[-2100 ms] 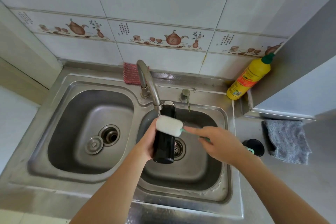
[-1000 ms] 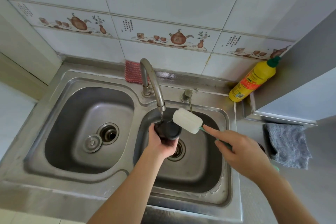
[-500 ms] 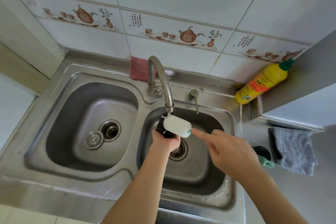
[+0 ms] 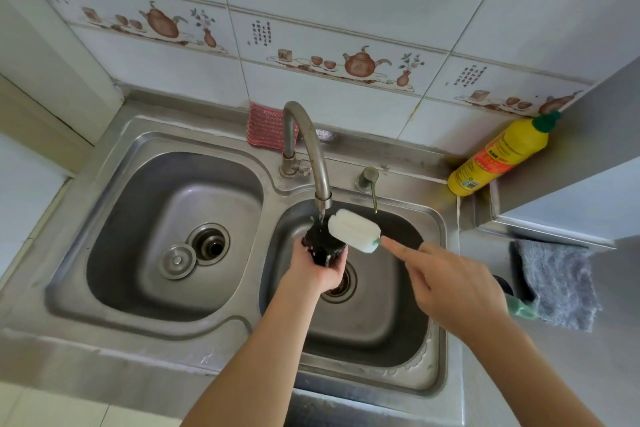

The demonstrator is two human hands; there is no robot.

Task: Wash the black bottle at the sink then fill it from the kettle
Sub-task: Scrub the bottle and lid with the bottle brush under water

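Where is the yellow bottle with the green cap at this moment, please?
In the head view, the yellow bottle leans in the far right corner behind the sink, against the tiled wall and beside the grey panel.

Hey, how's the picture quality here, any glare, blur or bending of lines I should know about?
Head view: soft, even daylight and faint shadows; mild sheen on the steel sink, no harsh glare. Wide-angle bending curves the tile lines and counter edges. The black bottle in the left hand is smeared by splashing water; the sponge brush in the right hand looks sharp.
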